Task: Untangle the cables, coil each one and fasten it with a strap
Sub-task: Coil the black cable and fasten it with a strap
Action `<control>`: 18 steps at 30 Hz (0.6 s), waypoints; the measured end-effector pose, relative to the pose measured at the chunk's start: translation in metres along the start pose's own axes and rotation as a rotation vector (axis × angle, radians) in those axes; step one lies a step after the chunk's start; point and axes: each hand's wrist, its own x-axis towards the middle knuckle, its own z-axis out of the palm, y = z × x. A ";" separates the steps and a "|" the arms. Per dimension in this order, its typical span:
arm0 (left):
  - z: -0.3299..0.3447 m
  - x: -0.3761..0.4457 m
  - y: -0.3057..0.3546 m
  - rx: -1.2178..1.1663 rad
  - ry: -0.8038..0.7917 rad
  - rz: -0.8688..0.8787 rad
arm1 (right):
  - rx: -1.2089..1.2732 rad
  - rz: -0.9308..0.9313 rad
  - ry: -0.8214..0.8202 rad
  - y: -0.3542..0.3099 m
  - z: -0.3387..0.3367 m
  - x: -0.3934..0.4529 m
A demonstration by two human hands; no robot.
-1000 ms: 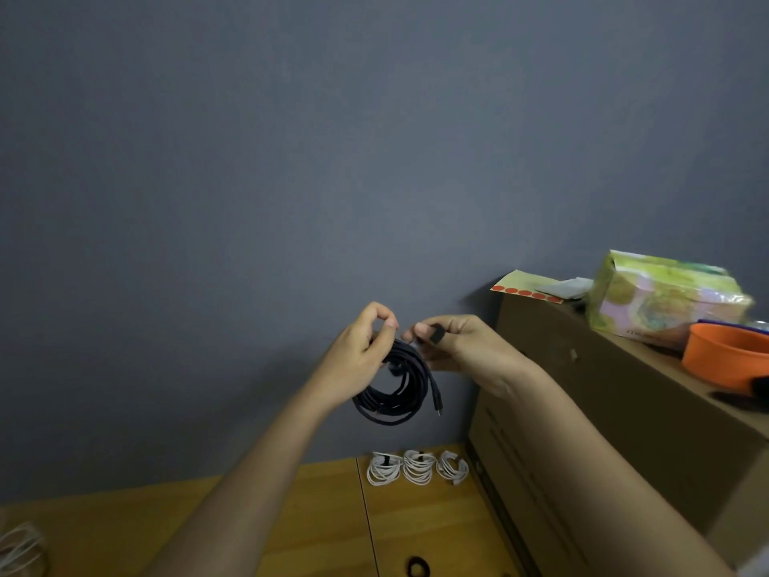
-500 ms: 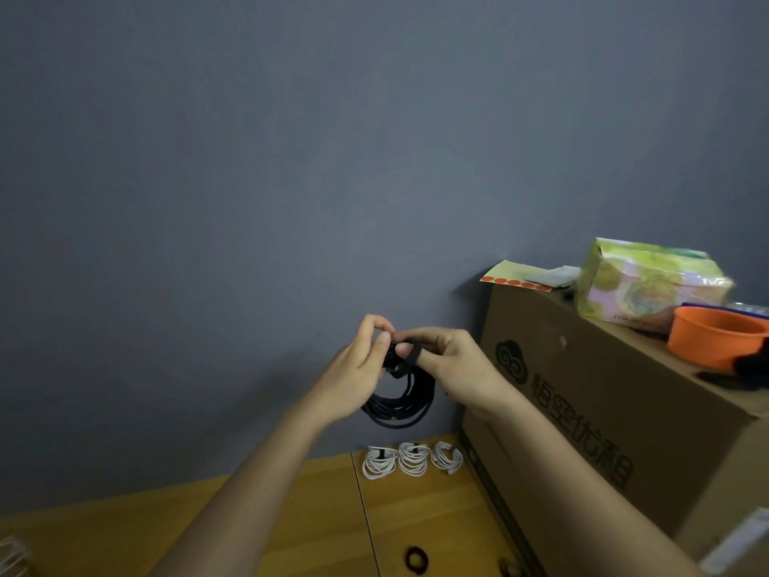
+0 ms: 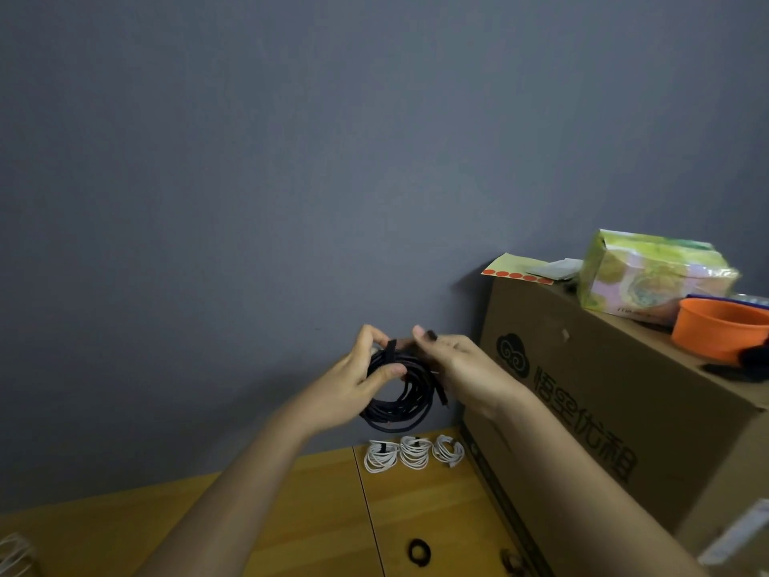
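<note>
A cardboard box (image 3: 624, 410) is standing at the right of the wooden counter (image 3: 291, 514), against the grey wall. Held up in front of that wall, a coiled black cable (image 3: 399, 393) is hanging between both hands. The left hand (image 3: 358, 376) is gripping the bundle, thumb pressing its near side, while the right hand (image 3: 453, 364) is pinching the coil's top, where a black strap (image 3: 390, 351) is wrapping around the strands. This coil seems nearly fastened. Below, three white coils (image 3: 414, 451) are already lying strapped on the counter, so most of the work looks done. A small black loop (image 3: 418, 551), possibly a spare strap, is waiting nearer the camera.
</note>
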 end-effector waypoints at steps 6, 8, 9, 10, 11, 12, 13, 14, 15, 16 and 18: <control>0.004 -0.001 0.010 -0.050 0.096 0.028 | -0.071 -0.075 0.152 0.001 0.009 0.000; 0.006 -0.001 0.011 -0.069 0.124 0.059 | -0.081 -0.100 0.191 0.002 0.011 0.001; 0.006 0.000 0.010 -0.064 0.131 0.078 | -0.083 -0.106 0.197 0.002 0.010 0.001; 0.006 0.001 0.010 -0.050 0.131 0.091 | -0.084 -0.110 0.199 0.003 0.009 0.001; 0.007 0.002 0.009 -0.035 0.127 0.093 | -0.080 -0.114 0.197 0.002 0.008 0.001; 0.007 0.003 0.009 -0.026 0.124 0.090 | -0.077 -0.119 0.194 0.002 0.007 0.001; 0.007 0.003 0.009 -0.022 0.123 0.084 | -0.077 -0.125 0.191 0.002 0.006 0.000; 0.007 0.003 0.010 -0.020 0.122 0.079 | -0.082 -0.131 0.192 0.001 0.005 0.000; 0.007 0.004 0.011 -0.015 0.120 0.076 | -0.086 -0.130 0.198 0.001 0.003 0.001; 0.008 0.004 0.012 -0.008 0.119 0.077 | -0.077 -0.125 0.204 0.001 0.000 0.001; 0.009 0.006 0.012 0.004 0.119 0.085 | -0.022 -0.108 0.214 0.002 -0.004 0.000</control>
